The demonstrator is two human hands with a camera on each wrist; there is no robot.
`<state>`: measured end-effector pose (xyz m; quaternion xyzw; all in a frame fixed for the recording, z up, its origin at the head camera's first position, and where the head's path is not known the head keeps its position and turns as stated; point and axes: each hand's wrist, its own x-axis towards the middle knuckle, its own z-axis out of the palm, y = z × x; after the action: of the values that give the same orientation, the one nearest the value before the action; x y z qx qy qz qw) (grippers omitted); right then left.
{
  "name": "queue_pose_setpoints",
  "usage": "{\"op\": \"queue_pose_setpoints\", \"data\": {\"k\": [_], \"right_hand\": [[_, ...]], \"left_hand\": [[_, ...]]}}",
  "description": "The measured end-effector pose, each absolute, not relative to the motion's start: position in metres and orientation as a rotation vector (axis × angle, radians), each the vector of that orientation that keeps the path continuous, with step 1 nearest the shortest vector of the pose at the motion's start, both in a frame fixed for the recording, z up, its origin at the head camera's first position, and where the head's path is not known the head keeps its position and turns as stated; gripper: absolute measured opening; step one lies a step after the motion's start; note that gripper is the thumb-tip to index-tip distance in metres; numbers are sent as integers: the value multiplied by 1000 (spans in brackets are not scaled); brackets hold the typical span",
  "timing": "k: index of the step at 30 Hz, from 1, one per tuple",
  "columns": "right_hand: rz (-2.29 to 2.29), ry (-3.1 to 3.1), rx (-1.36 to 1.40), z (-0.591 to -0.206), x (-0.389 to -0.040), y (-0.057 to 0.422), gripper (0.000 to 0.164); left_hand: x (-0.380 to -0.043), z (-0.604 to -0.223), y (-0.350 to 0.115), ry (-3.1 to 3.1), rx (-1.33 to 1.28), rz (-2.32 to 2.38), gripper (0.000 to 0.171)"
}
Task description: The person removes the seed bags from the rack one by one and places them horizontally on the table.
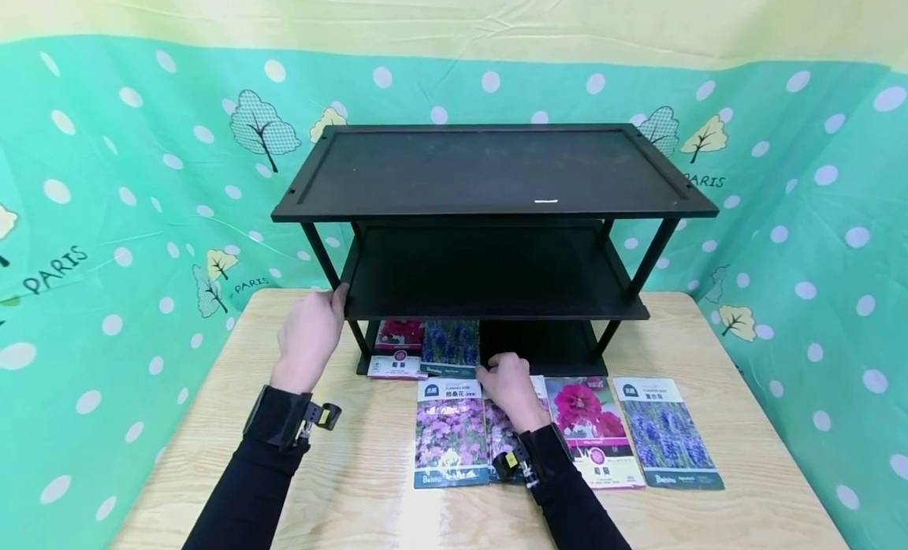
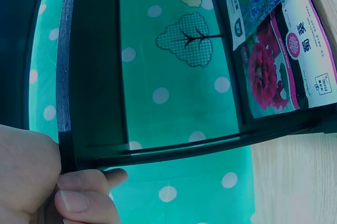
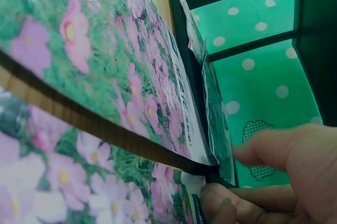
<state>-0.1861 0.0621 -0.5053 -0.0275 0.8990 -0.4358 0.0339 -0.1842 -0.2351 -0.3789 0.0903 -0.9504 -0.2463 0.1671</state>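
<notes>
My left hand [image 1: 310,337] grips the black shelf rack [image 1: 496,310] at its left side, where the middle tier meets the post; the fingers [image 2: 87,205] curl round the edge. On the bottom tier lie a hollyhock seed packet [image 1: 399,363] and, right of it, a blue-flowered seed packet [image 1: 450,349]. At that blue packet's lower right corner, my right hand [image 1: 516,388] pinches its edge between thumb and fingers. A pink-flowered seed packet [image 1: 451,436] lies on the table in front, and a second pink-flowered seed packet [image 1: 500,440] is partly hidden under my right wrist.
Farther right on the wooden table [image 1: 340,487] lie another hollyhock packet [image 1: 592,428] and another blue-flowered packet [image 1: 667,432]. The rack's top tier [image 1: 489,172] overhangs the lower ones. A green dotted cloth [image 1: 177,180] hangs behind and at both sides.
</notes>
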Motion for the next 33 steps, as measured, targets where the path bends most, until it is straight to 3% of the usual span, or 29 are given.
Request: {"op": "queue_pose_setpoints", "data": {"k": [4,13,28,33], "right_hand": [[-1393,2792,-48,-507,-189,62,17],[-1367,2835,-40,-511,-193,63,12],[-1354,2768,-38,-510,-195,51,14],[-1330,2749,24,-507,-195,53,24]], "left_hand": [[-184,-380,-235,-2706,251,-700,46],[-184,-383,-237,-2712,237,-712,48],[-184,-382,-236,-2722,266,-733,51],[-184,-382,-236,-2714,247,-712,47]]}}
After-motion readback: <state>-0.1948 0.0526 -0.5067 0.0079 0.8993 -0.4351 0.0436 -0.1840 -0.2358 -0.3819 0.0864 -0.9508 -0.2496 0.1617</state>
